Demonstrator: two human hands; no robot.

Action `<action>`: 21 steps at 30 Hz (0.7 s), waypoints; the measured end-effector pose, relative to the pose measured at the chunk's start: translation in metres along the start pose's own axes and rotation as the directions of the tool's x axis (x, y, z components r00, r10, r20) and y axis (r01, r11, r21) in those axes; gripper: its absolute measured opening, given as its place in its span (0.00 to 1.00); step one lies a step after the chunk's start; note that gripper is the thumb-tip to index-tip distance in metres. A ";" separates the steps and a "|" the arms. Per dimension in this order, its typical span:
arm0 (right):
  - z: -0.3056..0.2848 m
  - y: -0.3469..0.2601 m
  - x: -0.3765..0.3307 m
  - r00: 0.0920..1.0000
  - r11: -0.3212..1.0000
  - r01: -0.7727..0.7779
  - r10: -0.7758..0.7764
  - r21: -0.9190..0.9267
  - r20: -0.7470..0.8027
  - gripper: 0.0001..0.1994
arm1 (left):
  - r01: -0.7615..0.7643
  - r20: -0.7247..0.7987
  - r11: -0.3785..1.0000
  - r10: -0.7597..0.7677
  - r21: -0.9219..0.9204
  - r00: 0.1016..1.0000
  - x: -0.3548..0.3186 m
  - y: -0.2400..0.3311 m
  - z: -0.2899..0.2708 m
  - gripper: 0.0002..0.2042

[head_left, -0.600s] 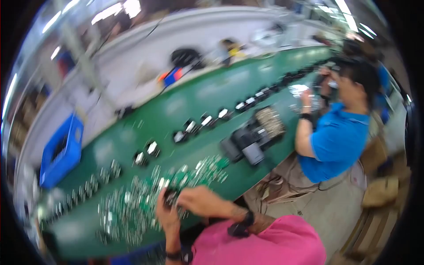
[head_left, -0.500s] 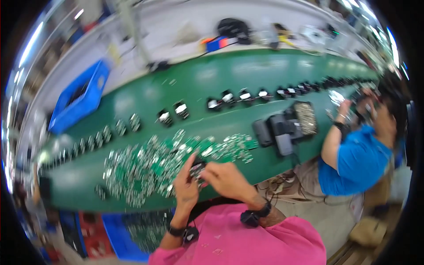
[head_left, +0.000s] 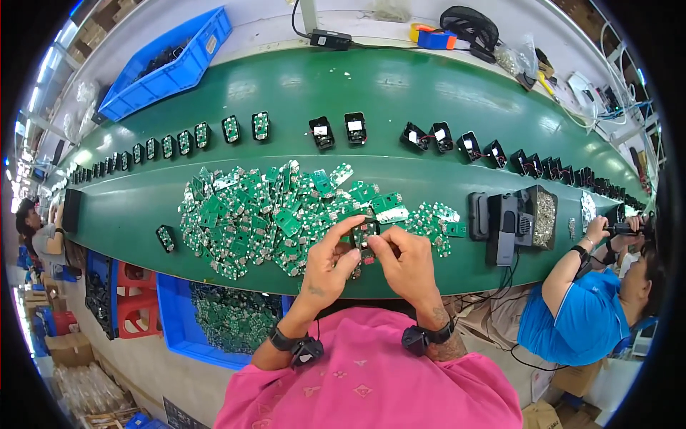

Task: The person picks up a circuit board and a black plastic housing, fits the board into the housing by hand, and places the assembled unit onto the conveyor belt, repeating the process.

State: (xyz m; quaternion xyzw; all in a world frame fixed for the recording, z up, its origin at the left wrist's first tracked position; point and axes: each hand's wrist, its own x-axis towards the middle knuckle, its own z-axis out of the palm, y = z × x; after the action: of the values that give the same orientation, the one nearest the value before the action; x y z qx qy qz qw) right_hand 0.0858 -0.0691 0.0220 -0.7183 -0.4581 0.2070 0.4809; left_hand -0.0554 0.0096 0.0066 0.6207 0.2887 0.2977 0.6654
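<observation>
A long green workbench curved across the room beyond the grip. A blue bin sat far off to its left, cardboard boxes on the floor below.

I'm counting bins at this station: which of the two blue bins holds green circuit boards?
The blue bin below the belt's near edge, left of the person's left hand; it is full of green boards. The other blue bin, beyond the belt, holds dark parts.
</observation>
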 end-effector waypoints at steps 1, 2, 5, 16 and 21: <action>0.001 0.003 0.000 1.000 1.000 -0.004 0.004 -0.001 0.002 0.11 | 0.007 -0.004 1.000 -0.007 0.019 1.000 0.002 0.000 -0.001 0.20; 0.002 0.006 0.000 0.999 0.997 0.047 -0.047 -0.069 -0.007 0.11 | 0.011 -0.004 1.000 -0.011 0.017 1.000 0.003 -0.002 0.000 0.20; 0.006 0.009 0.004 0.998 0.986 0.056 -0.059 -0.154 -0.014 0.08 | 0.059 -0.077 0.997 -0.062 -0.040 0.995 0.012 -0.006 0.002 0.17; 0.013 -0.005 0.014 0.977 0.963 -0.087 0.033 0.254 0.209 0.21 | 0.010 -0.140 0.994 0.006 0.113 0.990 0.012 -0.001 -0.002 0.13; 0.042 0.018 0.021 0.952 0.873 -0.237 0.119 0.427 0.283 0.20 | -0.105 -0.208 0.961 0.161 0.256 0.965 0.015 -0.017 -0.013 0.13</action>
State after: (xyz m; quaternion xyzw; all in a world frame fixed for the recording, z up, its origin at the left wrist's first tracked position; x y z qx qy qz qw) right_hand 0.0731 -0.0324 -0.0098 -0.5931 -0.3844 0.4404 0.5537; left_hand -0.0544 0.0289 -0.0112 0.6774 0.3545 0.3734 0.5253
